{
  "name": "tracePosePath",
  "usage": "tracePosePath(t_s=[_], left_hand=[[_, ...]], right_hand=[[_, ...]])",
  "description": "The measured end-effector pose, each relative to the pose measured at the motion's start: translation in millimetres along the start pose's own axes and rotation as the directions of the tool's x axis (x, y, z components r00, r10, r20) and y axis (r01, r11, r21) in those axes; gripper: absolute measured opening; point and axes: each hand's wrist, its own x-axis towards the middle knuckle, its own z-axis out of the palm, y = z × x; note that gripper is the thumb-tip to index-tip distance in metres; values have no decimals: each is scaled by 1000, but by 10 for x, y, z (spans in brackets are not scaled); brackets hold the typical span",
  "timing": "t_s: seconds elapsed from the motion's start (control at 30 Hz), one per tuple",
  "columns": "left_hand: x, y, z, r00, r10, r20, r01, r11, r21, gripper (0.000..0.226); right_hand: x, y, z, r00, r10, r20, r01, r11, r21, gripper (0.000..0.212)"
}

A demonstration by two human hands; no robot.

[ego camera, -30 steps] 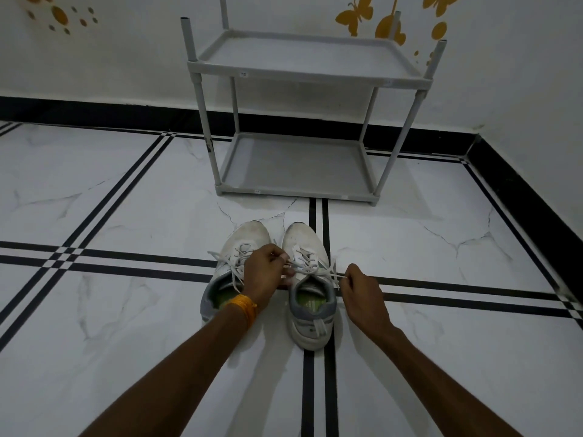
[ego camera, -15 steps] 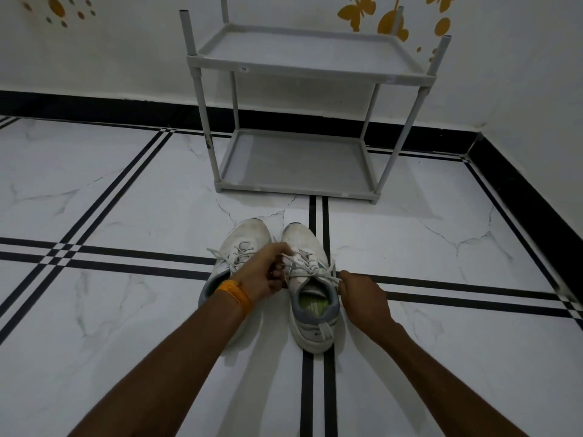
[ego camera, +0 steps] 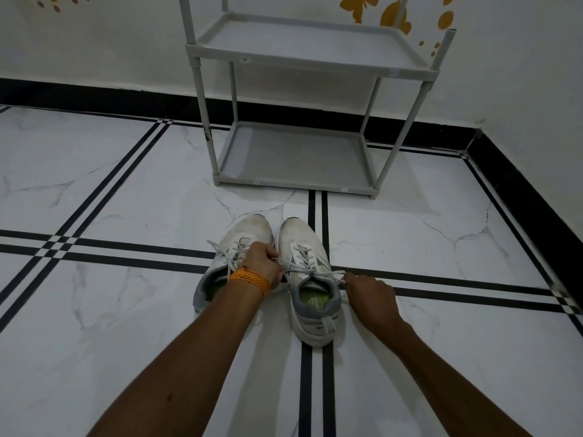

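Left hand [ego camera: 263, 266] pinches one end of white lace [ego camera: 331, 274], right hand [ego camera: 372, 299] pinches other. My worry: uneven pull drags empty sneaker [ego camera: 296, 238] sideways, or end slips free.

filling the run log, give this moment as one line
left hand: pinches lace | right hand: pinches lace | right shoe: on floor
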Motion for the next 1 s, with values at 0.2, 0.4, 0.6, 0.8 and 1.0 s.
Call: tracePosePath(t_s=[0.2,0.4,0.6,0.8,1.0], left_hand=[[-5,-102,52,995,80,-64,-91,979,-184,23],[-140,-269,-16,865,487,118,-492,781,384,48],[-13,-291,77,581,689,434,-738,221,637,22],[86,-209,18,631,752,192,-641,365,675,21],[231,-240,-43,779,616,116,-410,362,837,22]], right_hand=[[-4,4,-119,997,-7,82,-5,991,136,26],[-83,-26,-588,971,228,67,-206,669,715,32],[-32,-422,-662,996,-83,26,71,948,310,41],[18,-412,-507,997,-41,-58,60,924,377,21],[96,-294,-420,996,80,31,-77,690,719,23]])
